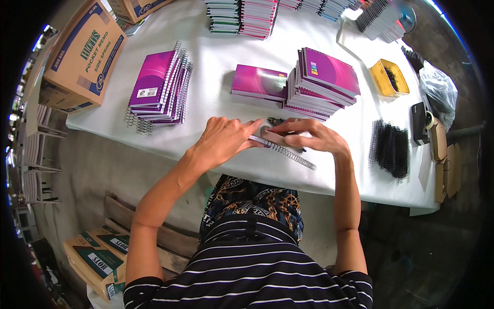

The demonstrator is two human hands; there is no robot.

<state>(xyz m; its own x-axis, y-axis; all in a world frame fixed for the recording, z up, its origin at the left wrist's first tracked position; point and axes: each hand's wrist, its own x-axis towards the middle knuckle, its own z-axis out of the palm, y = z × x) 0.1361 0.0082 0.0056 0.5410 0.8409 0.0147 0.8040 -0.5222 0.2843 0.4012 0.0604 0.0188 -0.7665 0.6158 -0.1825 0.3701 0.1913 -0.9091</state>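
My left hand (224, 140) grips a thin notebook (258, 139), seen nearly edge-on, close to the table's front edge. A silver spiral wire coil (296, 156) sticks out of the notebook's edge, slanting toward the lower right. My right hand (315, 136) is bent over the point where coil and notebook meet, with its fingers closed on the coil; the fingertips are slightly blurred. Just beyond those fingers lie dark-jawed pliers (275, 121), partly hidden by the right hand.
Purple notebooks with protruding coils (153, 92) are stacked at left. A taller purple stack (329, 72) stands beyond my hands, beside a lower one (257, 81). On the right are black coils (389, 149) and a yellow tub (381, 85). A cardboard box (85, 62) occupies the far left.
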